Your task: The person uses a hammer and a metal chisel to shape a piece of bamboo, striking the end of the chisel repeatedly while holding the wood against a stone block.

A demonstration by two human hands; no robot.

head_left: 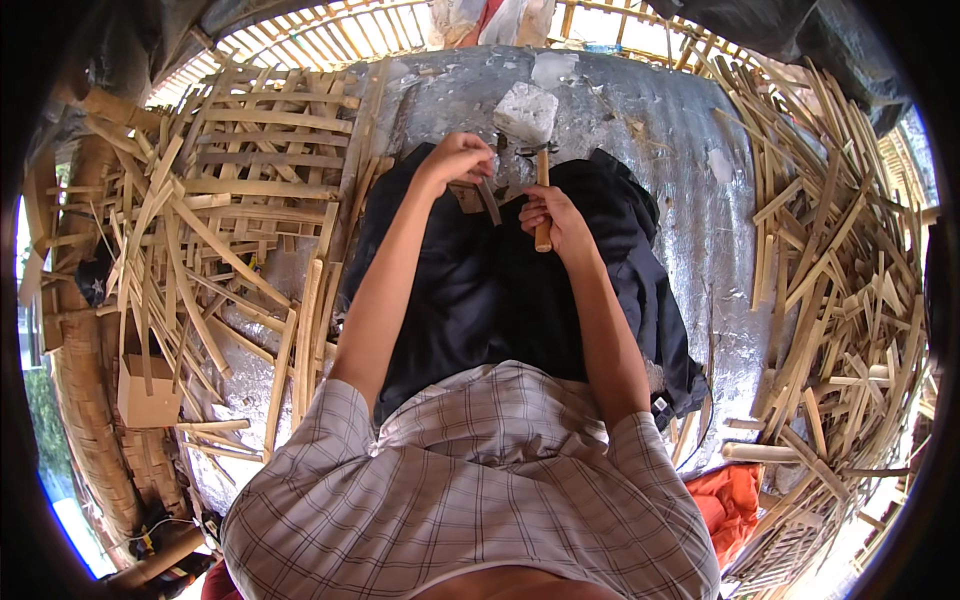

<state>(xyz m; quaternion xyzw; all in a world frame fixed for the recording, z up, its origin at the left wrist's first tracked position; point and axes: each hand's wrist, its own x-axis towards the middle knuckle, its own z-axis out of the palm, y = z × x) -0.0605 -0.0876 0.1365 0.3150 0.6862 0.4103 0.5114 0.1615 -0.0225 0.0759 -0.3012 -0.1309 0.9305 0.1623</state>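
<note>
A woven bamboo mat (270,130) lies upper left, loose bamboo strips (830,270) pile at right, and an orange cloth (728,500) sits lower right.

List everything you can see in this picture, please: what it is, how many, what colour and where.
hammer: one, wooden handle, metal head, held upright in the right grip
blade-like piece: one, dark, under the left grip
stone block: one, pale grey, just beyond the hands
dark cloth: one, navy, spread under the arms
silver sheet: one, grey, covering the ground
bamboo strips: many, tan, piled at right and left
woven bamboo mat: one, tan, upper left
cardboard box: one, brown, far left
orange cloth: one, lower right
checked shirt: one, pale, bottom
left hand: one, on the blade-like piece
right hand: one, around the hammer handle
</note>
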